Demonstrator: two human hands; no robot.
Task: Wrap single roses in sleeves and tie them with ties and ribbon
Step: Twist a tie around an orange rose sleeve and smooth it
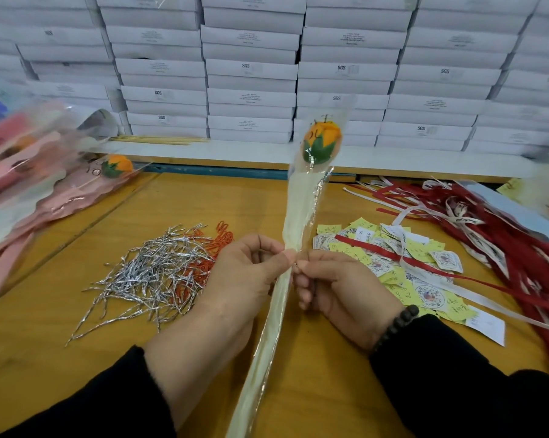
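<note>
Orange fabric rose (322, 142) in clear plastic sleeve (301, 210) stands at twelve o'clock. We pinch the sleeve neck: left hand (251, 267), right hand (333, 286), fingers curled. Likely tying step; any tie is hidden. Next probably needs red ribbon (456, 273) at three o'clock.

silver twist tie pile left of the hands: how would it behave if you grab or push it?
The silver twist ties look thin and kinked, so probably very light and easily bent. They lie tangled across each other, so pinching one would likely drag neighbours along. Pushed across the wooden table, the pile would probably slide and spread loosely rather than roll.
</note>
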